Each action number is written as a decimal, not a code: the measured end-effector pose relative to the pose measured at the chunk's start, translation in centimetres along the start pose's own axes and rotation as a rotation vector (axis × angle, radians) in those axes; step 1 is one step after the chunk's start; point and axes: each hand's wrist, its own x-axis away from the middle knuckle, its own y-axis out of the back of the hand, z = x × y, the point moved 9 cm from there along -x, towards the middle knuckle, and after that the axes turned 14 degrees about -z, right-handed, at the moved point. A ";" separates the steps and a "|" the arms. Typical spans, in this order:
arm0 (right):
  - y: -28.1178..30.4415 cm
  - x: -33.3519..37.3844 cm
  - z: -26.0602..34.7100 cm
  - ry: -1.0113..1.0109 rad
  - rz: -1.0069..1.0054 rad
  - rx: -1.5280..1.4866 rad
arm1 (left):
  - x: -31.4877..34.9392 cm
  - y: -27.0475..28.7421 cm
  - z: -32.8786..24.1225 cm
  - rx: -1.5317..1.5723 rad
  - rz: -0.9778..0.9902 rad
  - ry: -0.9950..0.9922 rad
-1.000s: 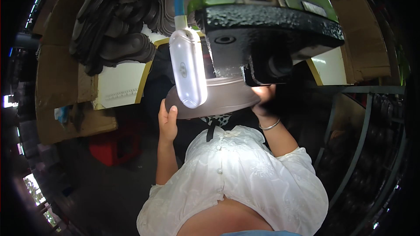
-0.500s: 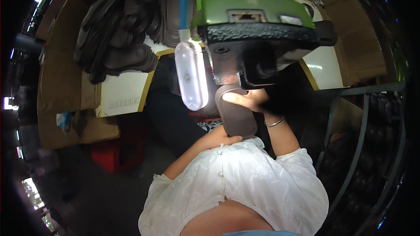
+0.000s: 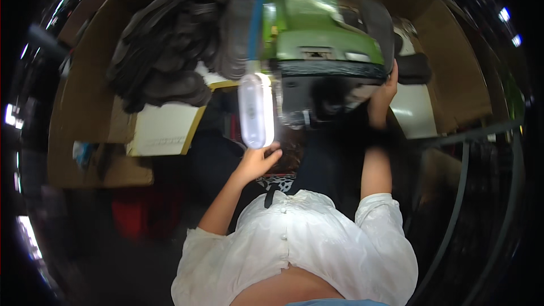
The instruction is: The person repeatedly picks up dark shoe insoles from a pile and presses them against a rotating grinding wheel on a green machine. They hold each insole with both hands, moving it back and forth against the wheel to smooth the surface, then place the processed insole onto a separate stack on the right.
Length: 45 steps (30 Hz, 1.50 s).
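Observation:
My left hand (image 3: 258,163) is just below the white oblong lamp (image 3: 256,110). Its fingers look spread, with nothing visible in them. Reaching past the right side of a green sewing-type machine (image 3: 328,45), my right hand (image 3: 387,93) grips a dark grey shoe sole (image 3: 378,25) by its lower end. The sole stands tilted upright over the right-hand worktop. Another dark sole (image 3: 412,69) lies beside it. The machine's head hides part of the right hand, and a dark blur covers that wrist.
A large heap of dark soles (image 3: 170,39) fills the left of the white worktop (image 3: 161,127). Cardboard walls (image 3: 79,113) enclose both sides. A blue hose (image 3: 260,11) runs down to the lamp. A red stool-like object (image 3: 139,212) sits low left; a metal rack (image 3: 453,215) stands right.
The sole has gone from in front of my waist to the machine's far right, in my right hand. My left hand has let go of it and moved up and left toward the lamp.

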 end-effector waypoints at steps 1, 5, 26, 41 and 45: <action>-0.5 -0.5 -1.7 -0.065 0.015 -0.057 | -1.2 1.6 0.2 -0.088 -0.125 -0.142; -0.8 1.5 -6.9 -0.203 0.142 0.151 | -5.6 13.0 -0.3 -0.517 -0.709 -0.187; 2.8 13.9 -8.5 -0.182 0.437 0.411 | -7.8 18.9 1.9 -0.832 -0.793 -0.142; 4.3 17.9 -12.6 -0.302 0.548 0.470 | -3.0 19.9 -4.0 -0.145 -1.070 -0.337; 0.2 22.1 -6.4 0.191 0.827 0.706 | 4.2 14.6 -9.8 0.300 -0.885 -0.360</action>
